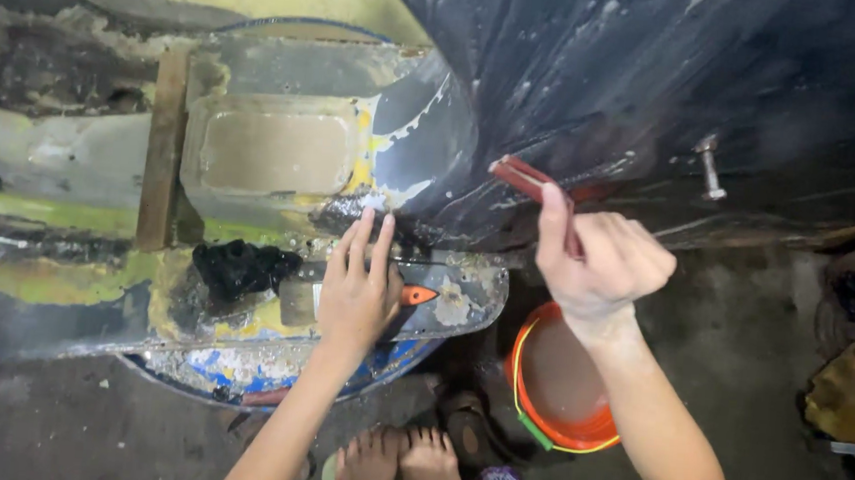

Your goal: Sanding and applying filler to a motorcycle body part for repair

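Your left hand [359,290] lies flat, fingers spread and holding nothing, on the grey panel [283,150] at centre frame, just beside a scraper [403,296] with an orange handle and a lump of black filler [240,267] to its left. Your right hand [601,262] is right of centre, fingers closed around a red block [527,179] pressed against the dark body [659,86] filling the upper right. A bolt [710,170] sticks out of that body farther right. The panel's lower edge overhangs a paint-spattered drum [238,372]. Below your right wrist sits an orange bucket [552,389] of murky water; bare floor [752,333] lies open beside it.
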